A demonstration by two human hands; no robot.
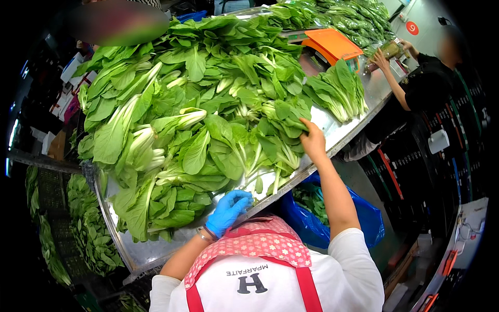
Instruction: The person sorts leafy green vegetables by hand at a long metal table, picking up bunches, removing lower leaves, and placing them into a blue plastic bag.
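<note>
Greens (221, 130) beside both hands (227, 212) (313, 140) seemingly touch the right.

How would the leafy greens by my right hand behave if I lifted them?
The greens would probably flop at the leafy end, since their leaves look broad and thin. Their pale stalks look thicker, so that end may stay stiffer. They lie against the larger pile, so neighbouring leaves might drag along.
</note>
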